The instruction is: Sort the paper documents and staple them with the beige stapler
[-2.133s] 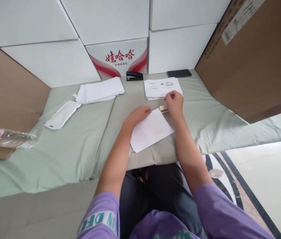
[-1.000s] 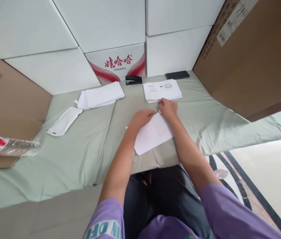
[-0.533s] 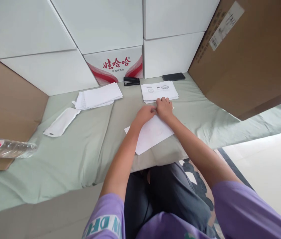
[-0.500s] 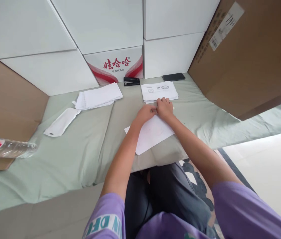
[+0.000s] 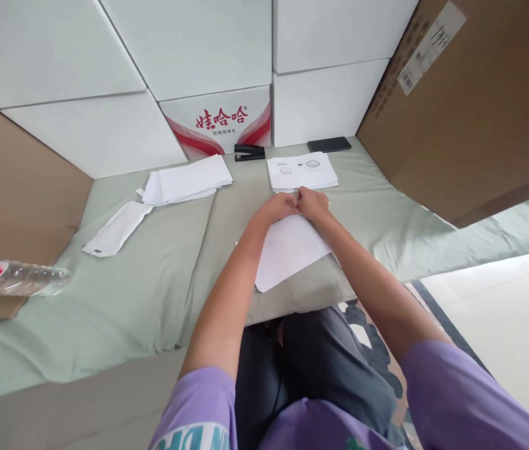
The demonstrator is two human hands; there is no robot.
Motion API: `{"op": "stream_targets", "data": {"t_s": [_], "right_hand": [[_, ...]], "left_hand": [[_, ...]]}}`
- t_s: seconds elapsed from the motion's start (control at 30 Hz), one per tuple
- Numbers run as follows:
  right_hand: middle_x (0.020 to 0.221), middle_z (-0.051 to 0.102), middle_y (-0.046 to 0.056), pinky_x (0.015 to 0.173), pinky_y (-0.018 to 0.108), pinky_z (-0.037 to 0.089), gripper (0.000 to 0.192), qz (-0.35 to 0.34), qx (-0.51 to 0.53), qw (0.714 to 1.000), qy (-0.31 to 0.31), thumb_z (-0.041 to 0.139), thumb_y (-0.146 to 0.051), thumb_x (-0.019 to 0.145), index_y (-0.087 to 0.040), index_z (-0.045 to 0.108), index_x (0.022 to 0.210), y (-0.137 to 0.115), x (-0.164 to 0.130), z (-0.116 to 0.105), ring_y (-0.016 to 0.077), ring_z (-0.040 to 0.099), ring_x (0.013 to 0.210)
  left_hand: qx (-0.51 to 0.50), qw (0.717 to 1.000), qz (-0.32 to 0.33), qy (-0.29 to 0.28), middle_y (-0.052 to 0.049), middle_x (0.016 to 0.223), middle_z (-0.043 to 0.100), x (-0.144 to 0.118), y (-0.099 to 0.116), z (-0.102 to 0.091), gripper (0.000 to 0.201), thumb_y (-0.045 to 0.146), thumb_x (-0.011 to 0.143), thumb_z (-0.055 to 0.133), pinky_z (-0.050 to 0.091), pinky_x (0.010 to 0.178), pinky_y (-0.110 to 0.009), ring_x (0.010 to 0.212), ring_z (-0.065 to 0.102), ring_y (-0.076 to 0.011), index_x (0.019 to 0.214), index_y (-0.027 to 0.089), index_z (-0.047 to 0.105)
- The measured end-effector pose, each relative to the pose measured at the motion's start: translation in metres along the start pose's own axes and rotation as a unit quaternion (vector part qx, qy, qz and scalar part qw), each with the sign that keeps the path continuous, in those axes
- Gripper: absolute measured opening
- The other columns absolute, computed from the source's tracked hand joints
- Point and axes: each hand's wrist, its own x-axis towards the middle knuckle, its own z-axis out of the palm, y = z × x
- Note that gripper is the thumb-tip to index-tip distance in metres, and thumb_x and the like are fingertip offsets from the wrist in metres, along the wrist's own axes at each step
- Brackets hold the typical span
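Head view, sole entry.

Left hand [image 5: 279, 206] and right hand [image 5: 313, 202]: knuckles together at the far edge of a white sheet [image 5: 292, 250], fingers curled and closed over that edge; whether on the paper alone or on some small item beneath, cannot tell, the contact hidden by the hands.

White sheet: flat on a grey-green padded cover [image 5: 152, 275], slightly skewed, near corner toward 7 o'clock, directly ahead of the lap.

At 12 o'clock from the hands, just beyond: stack of printed papers [image 5: 301, 172] bearing round stamps. Farther at 12: black phone [image 5: 329, 144]. At 11: black stapler [image 5: 250, 152]. At 10: loose pile of blank sheets [image 5: 189, 179]. At 9 to 10: white pouch [image 5: 117, 228]. Far at 9: plastic bottle [image 5: 11, 278], lying on its side.

Behind: white cartons, one with red lettering [image 5: 220, 122]; brown cartons at both flanks.

Handling note, as judgement: best done with the sheet pinned flat by one hand, edges squared before pressing, pressure even along the far edge, soft cover likely to let paper creep or buckle.
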Motion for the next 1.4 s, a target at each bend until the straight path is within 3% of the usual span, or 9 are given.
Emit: {"op": "stream_targets", "data": {"t_s": [0.13, 0.3, 0.47, 0.73, 0.9, 1.07, 1.2, 1.3, 1.4], "right_hand": [[0.105, 0.070, 0.008, 0.075, 0.036, 0.042, 0.013, 0.008, 0.007, 0.999, -0.043, 0.060, -0.017, 0.080, -0.024, 0.060, 0.091, -0.001, 0.014, -0.006, 0.0265, 0.062, 0.090], [0.125, 0.060, 0.020, 0.085, 0.040, 0.043, 0.030, -0.074, -0.036, 0.994, 0.074, 0.051, -0.011, 0.085, -0.017, 0.057, 0.113, -0.003, 0.026, 0.003, 0.0334, 0.053, 0.113], [0.124, 0.058, 0.023, 0.091, 0.046, 0.040, 0.031, -0.093, -0.065, 0.990, 0.089, 0.050, -0.014, 0.087, -0.012, 0.055, 0.118, -0.005, 0.025, 0.013, 0.0357, 0.048, 0.117], [0.125, 0.059, 0.024, 0.094, 0.046, 0.038, 0.033, -0.076, -0.088, 0.991, 0.067, 0.050, -0.013, 0.088, -0.012, 0.055, 0.120, -0.011, 0.026, 0.014, 0.0367, 0.048, 0.120], [0.120, 0.061, 0.022, 0.082, 0.039, 0.044, 0.038, -0.059, -0.061, 0.996, 0.038, 0.057, -0.012, 0.083, -0.013, 0.054, 0.120, -0.009, 0.023, 0.011, 0.0330, 0.058, 0.106], [0.099, 0.070, 0.016, 0.073, 0.036, 0.042, 0.024, -0.042, 0.018, 0.996, 0.080, 0.044, -0.020, 0.093, -0.018, 0.061, 0.110, 0.000, 0.024, 0.007, 0.0280, 0.061, 0.085], [0.090, 0.071, 0.011, 0.069, 0.033, 0.041, 0.022, -0.054, 0.107, 0.987, 0.108, 0.043, -0.025, 0.094, -0.020, 0.063, 0.098, 0.004, 0.024, 0.003, 0.0241, 0.059, 0.078], [0.077, 0.068, 0.006, 0.068, 0.031, 0.040, 0.021, -0.073, 0.158, 0.977, 0.121, 0.044, -0.028, 0.094, -0.021, 0.063, 0.094, 0.007, 0.022, -0.002, 0.0211, 0.056, 0.071], [0.071, 0.065, 0.004, 0.067, 0.031, 0.040, 0.022, -0.079, 0.177, 0.972, 0.130, 0.044, -0.030, 0.094, -0.021, 0.063, 0.091, 0.012, 0.023, -0.005, 0.0195, 0.054, 0.066]], "left_hand": [[0.031, 0.994, -0.091, -0.046, 0.002, 0.056, 0.055, 0.007, 0.015, -0.006, 0.016, 0.011, 0.065, 0.074, 0.042, 0.059, -0.029, 0.060, 0.056, -0.0157, 0.068, 0.020, 0.061], [-0.014, 0.978, -0.188, -0.091, 0.001, 0.054, 0.053, 0.006, 0.024, -0.012, 0.020, 0.012, 0.068, 0.075, 0.029, 0.052, -0.029, 0.053, 0.051, -0.0141, 0.067, 0.021, 0.057], [-0.078, 0.969, -0.226, -0.057, 0.002, 0.056, 0.052, 0.003, 0.026, -0.007, 0.026, 0.005, 0.067, 0.073, 0.029, 0.052, -0.029, 0.054, 0.054, -0.0126, 0.065, 0.020, 0.052], [-0.097, 0.974, -0.202, -0.033, 0.002, 0.053, 0.049, -0.001, 0.022, 0.000, 0.026, 0.005, 0.069, 0.070, 0.026, 0.046, -0.026, 0.050, 0.047, -0.0099, 0.064, 0.020, 0.049], [-0.067, 0.986, -0.153, -0.012, 0.001, 0.062, 0.054, -0.009, 0.013, 0.001, 0.021, 0.020, 0.070, 0.077, 0.035, 0.051, -0.026, 0.057, 0.056, -0.0120, 0.069, 0.020, 0.055], [0.069, 0.991, -0.109, -0.027, -0.003, 0.069, 0.063, -0.014, 0.008, -0.004, 0.025, 0.039, 0.069, 0.080, 0.044, 0.063, -0.032, 0.070, 0.062, -0.0206, 0.082, 0.021, 0.069], [0.172, 0.979, -0.106, -0.014, -0.006, 0.088, 0.071, -0.013, 0.010, 0.000, 0.033, 0.034, 0.061, 0.084, 0.048, 0.071, -0.035, 0.085, 0.066, -0.0265, 0.089, 0.022, 0.070], [0.201, 0.973, -0.113, -0.017, -0.005, 0.080, 0.068, -0.010, 0.010, 0.004, 0.021, 0.028, 0.063, 0.081, 0.046, 0.071, -0.035, 0.081, 0.065, -0.0258, 0.077, 0.021, 0.067], [0.157, 0.982, -0.094, -0.032, -0.001, 0.065, 0.060, -0.009, 0.007, 0.001, 0.017, 0.024, 0.064, 0.077, 0.043, 0.065, -0.033, 0.067, 0.059, -0.0199, 0.066, 0.021, 0.060]]}}
